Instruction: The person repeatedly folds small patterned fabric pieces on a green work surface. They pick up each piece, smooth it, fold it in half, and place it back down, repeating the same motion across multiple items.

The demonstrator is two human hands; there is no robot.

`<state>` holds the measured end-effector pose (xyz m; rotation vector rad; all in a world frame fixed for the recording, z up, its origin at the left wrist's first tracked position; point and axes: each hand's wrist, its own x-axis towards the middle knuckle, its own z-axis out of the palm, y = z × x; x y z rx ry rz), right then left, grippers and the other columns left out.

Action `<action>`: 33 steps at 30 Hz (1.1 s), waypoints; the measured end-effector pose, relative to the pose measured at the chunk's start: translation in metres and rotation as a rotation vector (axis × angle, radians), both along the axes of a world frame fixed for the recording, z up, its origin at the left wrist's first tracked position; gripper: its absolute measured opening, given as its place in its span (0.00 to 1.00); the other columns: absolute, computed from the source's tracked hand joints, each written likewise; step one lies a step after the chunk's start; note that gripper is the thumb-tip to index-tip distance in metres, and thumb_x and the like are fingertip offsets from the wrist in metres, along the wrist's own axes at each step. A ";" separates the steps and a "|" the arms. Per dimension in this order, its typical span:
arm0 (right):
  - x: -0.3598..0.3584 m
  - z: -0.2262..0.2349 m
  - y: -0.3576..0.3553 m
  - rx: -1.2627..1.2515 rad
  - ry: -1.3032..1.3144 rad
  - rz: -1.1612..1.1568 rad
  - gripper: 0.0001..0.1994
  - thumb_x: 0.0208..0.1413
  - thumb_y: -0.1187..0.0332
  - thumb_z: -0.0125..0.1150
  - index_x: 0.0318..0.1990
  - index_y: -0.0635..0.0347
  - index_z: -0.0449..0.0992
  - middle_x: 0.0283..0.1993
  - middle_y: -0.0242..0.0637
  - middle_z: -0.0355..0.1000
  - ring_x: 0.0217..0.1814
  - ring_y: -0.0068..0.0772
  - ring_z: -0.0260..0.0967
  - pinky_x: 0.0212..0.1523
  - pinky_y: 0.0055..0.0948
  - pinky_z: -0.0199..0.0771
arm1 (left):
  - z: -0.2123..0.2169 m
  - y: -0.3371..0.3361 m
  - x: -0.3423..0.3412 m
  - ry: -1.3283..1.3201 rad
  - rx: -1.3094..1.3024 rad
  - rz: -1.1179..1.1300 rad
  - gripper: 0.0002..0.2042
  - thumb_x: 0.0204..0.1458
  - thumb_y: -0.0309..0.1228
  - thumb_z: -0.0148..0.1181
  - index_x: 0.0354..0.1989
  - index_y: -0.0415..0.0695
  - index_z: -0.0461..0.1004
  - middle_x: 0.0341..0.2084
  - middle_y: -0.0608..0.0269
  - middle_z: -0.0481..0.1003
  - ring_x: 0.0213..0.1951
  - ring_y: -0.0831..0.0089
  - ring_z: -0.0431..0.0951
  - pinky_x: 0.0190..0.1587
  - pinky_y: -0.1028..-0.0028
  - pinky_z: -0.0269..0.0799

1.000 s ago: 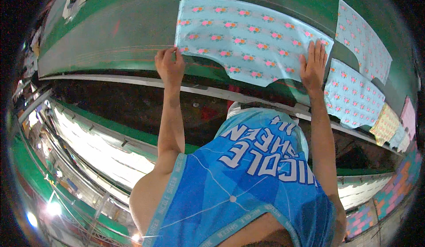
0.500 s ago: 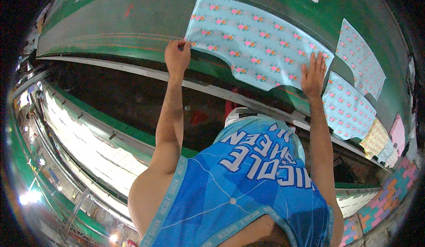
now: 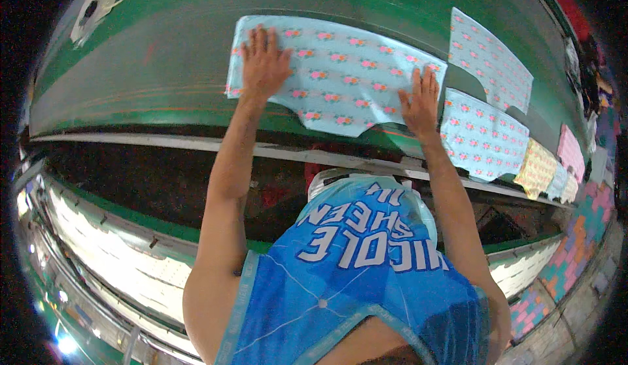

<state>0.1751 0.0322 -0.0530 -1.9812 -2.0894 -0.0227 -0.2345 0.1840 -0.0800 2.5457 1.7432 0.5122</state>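
A light blue cut fabric piece (image 3: 347, 70) with pink and orange flower bunches lies flat on the long green table (image 3: 163, 25). My left hand (image 3: 264, 64) rests on its left end, palm down with fingers spread. Near the right end of the same cloth, my right hand (image 3: 420, 103) also lies flat, its fingers apart. The fabric's near edge has curved cut-outs. Under my palms parts of the print are hidden.
To the right lie another blue flowered piece (image 3: 484, 136), a paler flowered piece (image 3: 490, 57), a yellow piece (image 3: 538, 165) and a pink piece (image 3: 571, 152). A whitish patch (image 3: 98, 8) is at far left. The table's pale metal edge (image 3: 275, 149) runs before me.
My left hand has moved from pinching near the cloth's left corner to lying flat on top of it. My right hand stays flat on the right end. The view has shifted.
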 end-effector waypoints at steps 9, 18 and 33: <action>0.006 -0.001 -0.018 -0.037 0.011 -0.092 0.39 0.71 0.44 0.52 0.79 0.61 0.54 0.83 0.59 0.45 0.86 0.64 0.41 0.82 0.59 0.42 | 0.003 0.014 0.007 -0.029 -0.070 0.083 0.35 0.66 0.54 0.53 0.75 0.42 0.64 0.77 0.43 0.58 0.78 0.41 0.53 0.77 0.39 0.43; 0.029 -0.004 0.035 -0.087 0.048 -0.151 0.43 0.70 0.39 0.49 0.80 0.60 0.51 0.85 0.57 0.42 0.87 0.60 0.36 0.83 0.57 0.38 | -0.007 0.050 -0.002 0.022 -0.013 0.084 0.38 0.68 0.58 0.47 0.76 0.39 0.60 0.78 0.40 0.54 0.79 0.40 0.48 0.77 0.37 0.40; 0.012 -0.001 -0.018 -0.021 0.041 -0.151 0.41 0.68 0.39 0.54 0.79 0.56 0.56 0.84 0.58 0.45 0.85 0.65 0.43 0.80 0.63 0.46 | 0.003 -0.024 -0.042 -0.026 -0.137 0.225 0.37 0.70 0.58 0.44 0.80 0.46 0.56 0.80 0.44 0.51 0.80 0.37 0.45 0.77 0.35 0.38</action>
